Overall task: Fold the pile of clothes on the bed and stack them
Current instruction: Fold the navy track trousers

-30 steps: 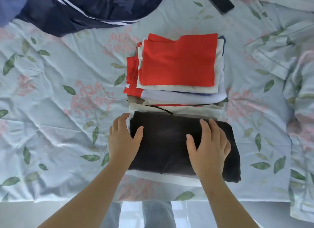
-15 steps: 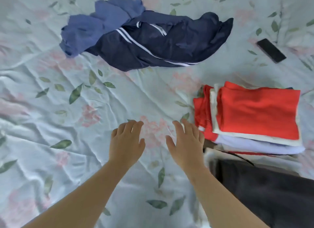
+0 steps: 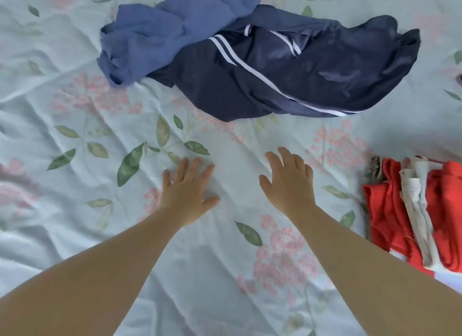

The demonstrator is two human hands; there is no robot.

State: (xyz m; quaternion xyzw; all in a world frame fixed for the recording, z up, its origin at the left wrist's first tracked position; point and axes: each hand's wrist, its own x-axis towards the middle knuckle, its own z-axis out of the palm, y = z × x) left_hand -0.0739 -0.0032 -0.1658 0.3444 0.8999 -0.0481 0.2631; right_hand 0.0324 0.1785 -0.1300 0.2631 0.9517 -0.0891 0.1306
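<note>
A crumpled dark navy garment with white stripes (image 3: 287, 70) lies at the top middle of the bed, overlapping a loose lighter blue garment (image 3: 162, 32) on its left. A stack of folded red and cream clothes (image 3: 415, 215) sits at the right edge, partly cut off by the frame. My left hand (image 3: 186, 188) and my right hand (image 3: 287, 183) hover over the bare sheet in the middle, palms down, fingers spread, holding nothing. Both are well short of the navy garment and left of the stack.
The bed is covered by a pale blue sheet (image 3: 75, 125) printed with green leaves and pink flowers, wrinkled on the left. A small dark object (image 3: 459, 78) shows at the far right edge.
My hands have left the folded dark brown garment and moved left over the bare sheet. The view has swung left and up, so the loose blue garments are closer and the stack sits at the right edge.
</note>
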